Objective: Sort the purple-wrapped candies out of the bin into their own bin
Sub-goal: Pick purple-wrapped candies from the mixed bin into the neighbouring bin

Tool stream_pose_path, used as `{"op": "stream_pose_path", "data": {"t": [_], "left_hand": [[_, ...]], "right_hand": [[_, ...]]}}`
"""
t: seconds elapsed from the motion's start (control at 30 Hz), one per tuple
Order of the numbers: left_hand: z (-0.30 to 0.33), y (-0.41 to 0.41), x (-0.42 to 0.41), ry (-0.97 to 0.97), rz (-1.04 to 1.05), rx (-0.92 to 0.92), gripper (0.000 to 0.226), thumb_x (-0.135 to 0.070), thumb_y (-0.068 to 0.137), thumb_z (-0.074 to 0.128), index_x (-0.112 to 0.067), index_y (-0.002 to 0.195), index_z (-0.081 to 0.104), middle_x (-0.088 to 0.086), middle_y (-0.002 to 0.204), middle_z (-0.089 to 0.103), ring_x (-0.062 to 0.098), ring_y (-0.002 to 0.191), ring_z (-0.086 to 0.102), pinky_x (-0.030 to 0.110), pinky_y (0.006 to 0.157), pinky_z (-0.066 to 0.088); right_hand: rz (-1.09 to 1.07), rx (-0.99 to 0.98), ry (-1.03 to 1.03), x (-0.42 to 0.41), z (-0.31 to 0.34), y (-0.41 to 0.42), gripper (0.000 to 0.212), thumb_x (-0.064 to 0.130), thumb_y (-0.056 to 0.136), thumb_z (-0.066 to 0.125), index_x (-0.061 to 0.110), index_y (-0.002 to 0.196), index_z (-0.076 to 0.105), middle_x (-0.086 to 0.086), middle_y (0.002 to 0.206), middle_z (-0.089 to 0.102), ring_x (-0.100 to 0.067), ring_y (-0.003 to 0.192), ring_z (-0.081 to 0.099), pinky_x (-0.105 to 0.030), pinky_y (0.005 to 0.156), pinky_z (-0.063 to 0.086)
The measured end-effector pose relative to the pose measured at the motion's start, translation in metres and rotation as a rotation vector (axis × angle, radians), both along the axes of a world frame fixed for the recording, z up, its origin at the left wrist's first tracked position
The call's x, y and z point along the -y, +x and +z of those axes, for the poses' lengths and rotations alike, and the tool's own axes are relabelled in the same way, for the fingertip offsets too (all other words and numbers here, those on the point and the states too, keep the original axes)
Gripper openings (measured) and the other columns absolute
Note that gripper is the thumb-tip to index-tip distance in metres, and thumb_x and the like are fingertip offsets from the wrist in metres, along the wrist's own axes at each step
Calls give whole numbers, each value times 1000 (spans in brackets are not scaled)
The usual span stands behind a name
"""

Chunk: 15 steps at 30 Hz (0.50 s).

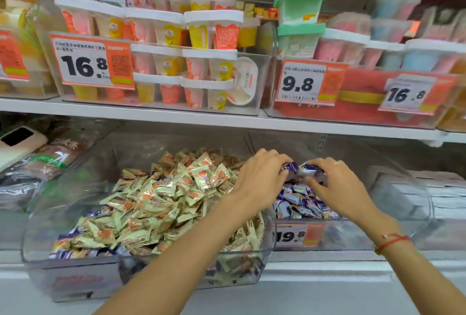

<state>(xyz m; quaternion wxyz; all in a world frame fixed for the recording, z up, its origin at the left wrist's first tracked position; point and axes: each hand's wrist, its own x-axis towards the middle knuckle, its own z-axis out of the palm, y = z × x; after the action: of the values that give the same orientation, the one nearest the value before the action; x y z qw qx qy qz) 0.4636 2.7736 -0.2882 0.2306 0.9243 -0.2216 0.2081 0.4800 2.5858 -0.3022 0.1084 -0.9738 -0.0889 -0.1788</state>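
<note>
My left hand pinches a purple-wrapped candy in curled fingers; my right hand pinches a second purple candy the same way, the two wrappers nearly touching. I hold both over the right clear bin, where a heap of purple candies lies. My left forearm crosses the left clear bin, piled with cream-and-orange candies and a few purple ones at its front. A red string bracelet circles my right wrist. Price tags and stacked dessert cups fill the shelf above.
</note>
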Motion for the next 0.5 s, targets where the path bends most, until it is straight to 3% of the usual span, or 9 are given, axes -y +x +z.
{"op": "stream_pose_path", "data": {"t": [0.1, 0.17, 0.33, 0.5], "left_hand": [[-5, 14, 9, 88, 6, -40, 39, -21, 97, 49, -21, 136, 49, 3, 126, 60, 24, 119, 48, 41, 93, 45], [-5, 11, 0, 54, 35, -15, 39, -21, 97, 48, -23, 136, 49, 0, 130, 58, 20, 122, 47, 39, 99, 41], [-4, -29, -73, -52, 196, 125, 33, -25, 95, 52, -31, 128, 54, -19, 126, 54, 2, 120, 42, 22, 98, 29], [-6, -66, -166, -79, 540, 310, 26, -18, 87, 65, -23, 112, 65, -10, 113, 63, 15, 108, 52, 34, 87, 40]], "right_hand": [[26, -219, -110, 5, -1, 12, 56, 33, 93, 56, 32, 145, 36, 0, 142, 45, -27, 126, 43, -41, 97, 40], [69, -223, -52, 9, -6, 12, 52, 30, 93, 56, 33, 142, 40, 3, 144, 44, -24, 128, 43, -40, 99, 40], [296, -7, 326, -9, -12, -10, 26, 19, 90, 63, 35, 111, 66, 20, 110, 62, -4, 102, 59, -33, 90, 50], [531, 85, 445, -86, 8, -29, 24, 13, 89, 63, 35, 95, 71, 23, 92, 66, -4, 87, 63, -30, 74, 53]]}}
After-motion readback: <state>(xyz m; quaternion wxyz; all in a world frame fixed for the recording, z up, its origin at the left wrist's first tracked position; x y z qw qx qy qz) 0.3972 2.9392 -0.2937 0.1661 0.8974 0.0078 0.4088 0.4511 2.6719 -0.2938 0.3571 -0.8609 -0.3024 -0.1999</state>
